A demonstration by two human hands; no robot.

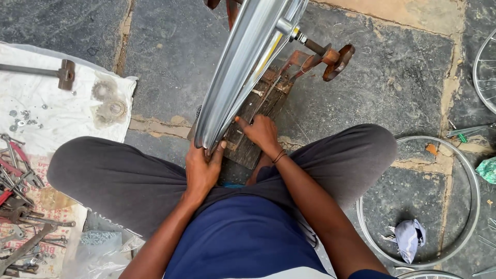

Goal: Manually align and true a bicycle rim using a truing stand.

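Observation:
A shiny metal bicycle wheel rim (248, 57) stands upright on a rusty truing stand (330, 56) in front of me, over a worn wooden block (256, 116). My left hand (202, 170) grips the near edge of the rim from below. Just right of the rim, my right hand (262, 132) rests on the wooden block, its thumb pointing toward the rim. I sit cross-legged in grey trousers (119, 178) and a blue shirt.
A white cloth (57, 111) at left holds a hammer (44, 71), gears, washers and several wrenches and pliers (20, 206). A bare wheel rim (465, 170) lies on the stone floor at right with a crumpled rag (409, 237) inside it.

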